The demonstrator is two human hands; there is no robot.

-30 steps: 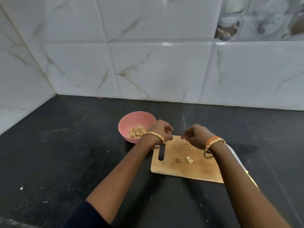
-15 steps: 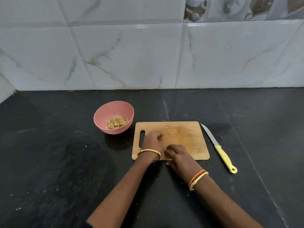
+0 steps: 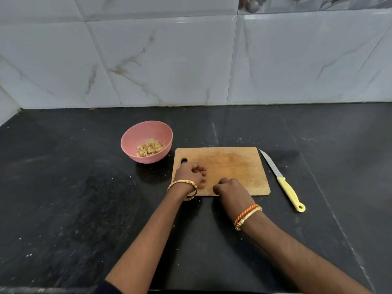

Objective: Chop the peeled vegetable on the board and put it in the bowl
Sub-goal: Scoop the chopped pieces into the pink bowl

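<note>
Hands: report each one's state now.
Left hand: fingers curled on the cutting board; contents cannot be told.
Right hand: curled likewise; cannot be told.

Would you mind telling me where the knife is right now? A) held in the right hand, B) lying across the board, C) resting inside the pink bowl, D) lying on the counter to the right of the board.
D: the knife lies flat on the counter just right of the board, with neither hand touching it.
</note>
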